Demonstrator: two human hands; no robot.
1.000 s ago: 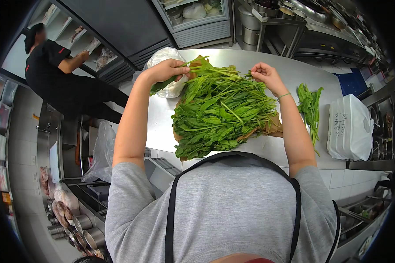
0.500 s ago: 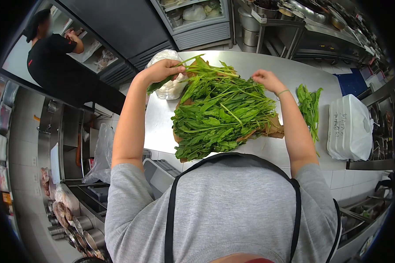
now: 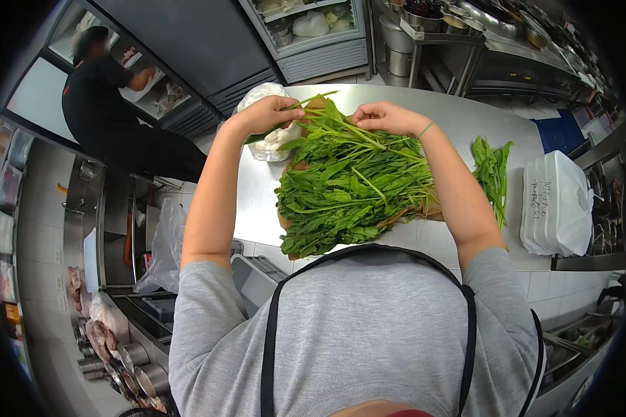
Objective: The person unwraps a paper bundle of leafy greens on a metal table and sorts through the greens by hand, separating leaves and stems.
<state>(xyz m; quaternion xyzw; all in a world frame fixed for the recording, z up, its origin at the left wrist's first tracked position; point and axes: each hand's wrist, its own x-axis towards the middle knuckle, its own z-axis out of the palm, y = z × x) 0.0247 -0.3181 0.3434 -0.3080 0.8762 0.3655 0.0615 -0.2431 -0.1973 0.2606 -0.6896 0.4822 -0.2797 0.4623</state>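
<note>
A large heap of leafy green vegetables (image 3: 355, 181) lies on brown paper on the steel table (image 3: 257, 208). At the heap's far left corner my left hand (image 3: 275, 115) is closed round some green stems, whose leaves hang below the palm. My right hand (image 3: 379, 118) is over the heap's far edge, fingers pinched at the stems there; what lies between the fingertips is too small to make out. A smaller bunch of greens (image 3: 492, 174) rests to the right of my right forearm. Behind my left hand sits a white plastic bag (image 3: 268, 149).
White lidded containers (image 3: 556, 201) are stacked at the table's right end. A grey crate (image 3: 254, 278) stands below the near left edge. A person in black (image 3: 111, 118) reaches into an open fridge at the far left. A pot rack (image 3: 431, 35) stands beyond the table.
My right hand has moved left, from the heap's far right corner to the stems at its far edge. My left hand stays closed on stems. The person in black has leaned and shifted right.
</note>
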